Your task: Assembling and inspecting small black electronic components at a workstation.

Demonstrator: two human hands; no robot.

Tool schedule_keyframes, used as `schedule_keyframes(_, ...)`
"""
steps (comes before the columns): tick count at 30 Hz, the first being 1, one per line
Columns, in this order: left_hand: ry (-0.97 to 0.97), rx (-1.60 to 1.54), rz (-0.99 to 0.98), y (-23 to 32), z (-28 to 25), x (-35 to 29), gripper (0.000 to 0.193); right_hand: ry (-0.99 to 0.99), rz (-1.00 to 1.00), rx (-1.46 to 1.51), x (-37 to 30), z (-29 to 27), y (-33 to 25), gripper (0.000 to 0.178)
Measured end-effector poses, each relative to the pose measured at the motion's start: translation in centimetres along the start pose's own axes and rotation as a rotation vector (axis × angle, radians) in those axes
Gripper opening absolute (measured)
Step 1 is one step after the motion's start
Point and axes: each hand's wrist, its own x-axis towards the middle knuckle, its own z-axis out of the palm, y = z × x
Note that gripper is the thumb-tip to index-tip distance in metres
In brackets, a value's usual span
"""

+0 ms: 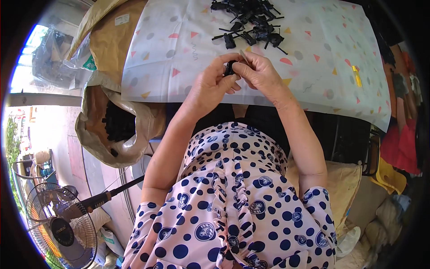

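Observation:
My left hand (211,81) is closed around a small black plastic part (229,68), pinched between thumb and fingers above the near side of the table. Against it, my right hand (260,75) is closed too, its thumb touching or almost touching the part. A thin greyish strip (243,56) shows between the right thumb and forefinger; its kind is too small to make out. Beyond both hands lies a loose pile of black plastic parts (251,22) with thin stems sticking out.
The table has a white cover (161,58) with coloured shapes. A yellow stick-like item (357,76) lies at its right. To the left, an open sack (83,130) holds black parts (118,123), near a brown paper bag (107,49) and a fan (62,228).

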Motion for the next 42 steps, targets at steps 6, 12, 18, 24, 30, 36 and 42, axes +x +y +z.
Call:
schedule_keyframes(6,0.2,0.243,0.061,-0.2,0.2,-0.5,0.038,0.133,-0.026,0.071,-0.5,2.3,0.0,0.029)
schedule_keyframes(12,0.282,0.183,0.176,-1.1,-0.7,-0.8,0.036,0.053,0.089,0.106,-0.3,4.3,-0.4,0.035)
schedule_keyframes(18,0.283,0.167,0.129,-1.2,-1.7,-1.4,0.037,0.053,0.125,0.124,0.4,5.5,-0.3,0.029)
schedule_keyframes(24,0.386,0.236,0.184,-1.9,-2.3,-1.6,0.036,0.03,0.205,0.19,1.2,6.3,0.3,0.021)
schedule_keyframes(30,0.468,0.393,0.226,-2.4,-4.3,-2.3,0.037,-0.013,0.137,-0.074,3.1,7.5,0.6,0.021)
schedule_keyframes(36,0.81,0.659,0.104,0.5,-10.9,-8.2,0.033,0.252,-0.404,-1.042,6.1,0.3,3.0,0.036)
schedule_keyframes(42,0.819,1.286,-0.118,-1.4,-19.5,-16.6,0.036,0.293,-0.258,-1.57,8.6,-0.9,2.6,0.036)
